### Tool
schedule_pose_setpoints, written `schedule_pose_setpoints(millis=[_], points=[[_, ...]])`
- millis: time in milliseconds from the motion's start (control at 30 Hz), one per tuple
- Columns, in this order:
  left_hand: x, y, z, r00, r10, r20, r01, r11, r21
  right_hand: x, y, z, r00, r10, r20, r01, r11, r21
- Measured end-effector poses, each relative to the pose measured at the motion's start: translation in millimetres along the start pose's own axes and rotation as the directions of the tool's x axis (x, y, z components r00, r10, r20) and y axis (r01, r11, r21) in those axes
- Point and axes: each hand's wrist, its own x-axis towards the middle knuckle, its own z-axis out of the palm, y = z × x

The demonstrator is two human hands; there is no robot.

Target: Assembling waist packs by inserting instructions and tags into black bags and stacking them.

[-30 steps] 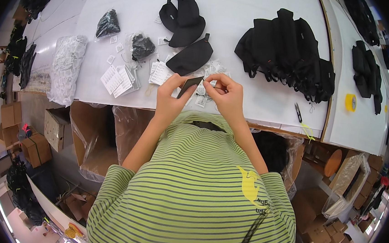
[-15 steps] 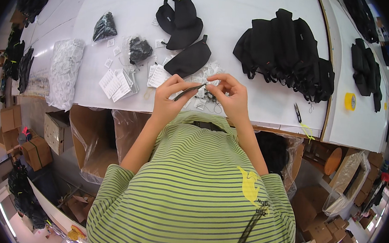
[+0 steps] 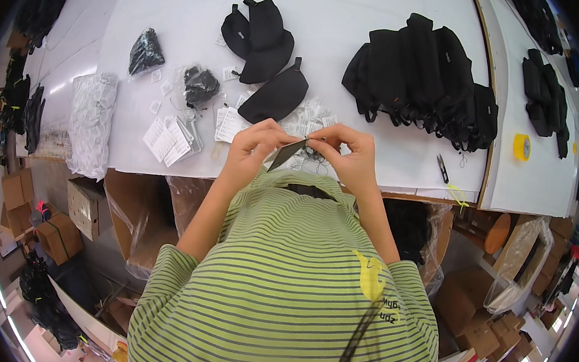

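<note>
A dark, flat, card-like tag (image 3: 285,155) hangs tilted between my hands at the table's near edge. My left hand (image 3: 257,148) pinches it along its upper left side. Thumb and forefinger of my right hand (image 3: 347,153) close at its upper right corner; whether they also grip a thin cord there is too small to tell. Just beyond lie loose small white tags (image 3: 315,115) and a tangle of black cords (image 3: 313,156), partly hidden by my hands. A black curved fabric pouch (image 3: 277,94) rests past my left hand, with more black pouches (image 3: 267,50) behind it.
Printed white cards (image 3: 167,140) and bags of black cords (image 3: 200,87) (image 3: 146,53) lie left, beside a clear plastic bundle (image 3: 92,124). Many black pouches (image 3: 420,75) are heaped right. Thread snips (image 3: 443,168) and yellow tape (image 3: 522,147) lie further right. Cardboard boxes (image 3: 138,220) stand below.
The dark tag has turned from nearly edge-on to show its flat face. My hands stay together at its top, the right one now pinching its corner. The view has shifted slightly.
</note>
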Motion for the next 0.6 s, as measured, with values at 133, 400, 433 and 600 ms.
schedule_pose_setpoints(millis=[133, 400, 433, 600], points=[[13, -11, 2, 0.948, -0.274, 0.162, 0.310, 0.910, -0.275, 5, 0, 2, 0.999, 0.030, 0.045, -0.030, 1.000, -0.003], [48, -31, 2, 0.959, -0.221, 0.180, 0.266, 0.920, -0.289, 28, 19, -4, 0.945, 0.287, 0.159, -0.316, 0.924, 0.215], [59, -45, 3, 0.958, -0.237, 0.163, 0.279, 0.901, -0.333, 31, 23, -4, 0.924, 0.329, 0.193, -0.371, 0.896, 0.245], [131, -150, 8, 0.943, -0.310, -0.121, 0.332, 0.901, 0.277, 40, 36, -9, 0.930, 0.342, 0.134, -0.365, 0.903, 0.226]])
